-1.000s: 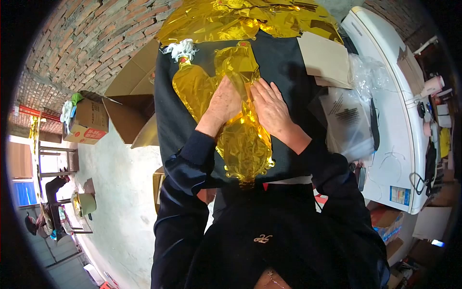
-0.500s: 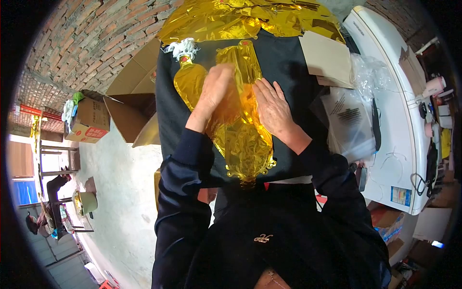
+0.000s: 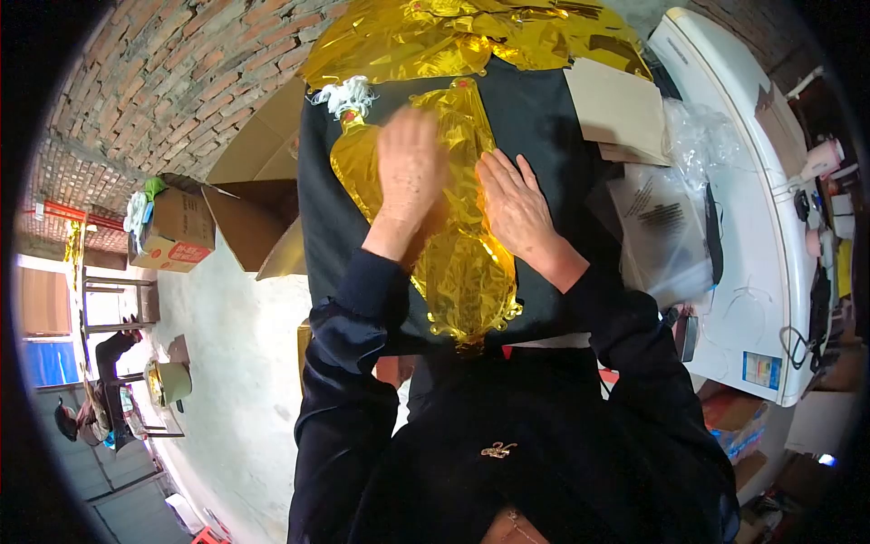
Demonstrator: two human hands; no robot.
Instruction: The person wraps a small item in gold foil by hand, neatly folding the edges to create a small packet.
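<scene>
A flat, uninflated gold foil balloon (image 3: pixel 467 272) lies lengthwise on a black cloth (image 3: pixel 349 299) in front of me. My right hand (image 3: pixel 518 204) rests flat along its right edge, fingers stretched out and thumb apart. My left hand (image 3: pixel 408 177) is over the left side of the foil, its fingers smeared by motion; whether it grips anything is hidden. Beneath and left of that hand, another gold foil piece (image 3: pixel 356 168) shows a narrow neck with a red spot. White strings (image 3: pixel 346 95) lie bunched at this neck.
A heap of gold foil (image 3: pixel 399 45) covers the far end of the table. At right are cardboard sheets (image 3: pixel 616 109), clear plastic bags (image 3: pixel 666 236) and a white appliance (image 3: pixel 734 208). An open cardboard box (image 3: pixel 258 222) stands to the left, near a brick wall (image 3: pixel 199 82).
My left hand has shifted slightly over the foil, its back now turned more upward. My right hand stays in place on the balloon's right edge. The view has shifted a little.
</scene>
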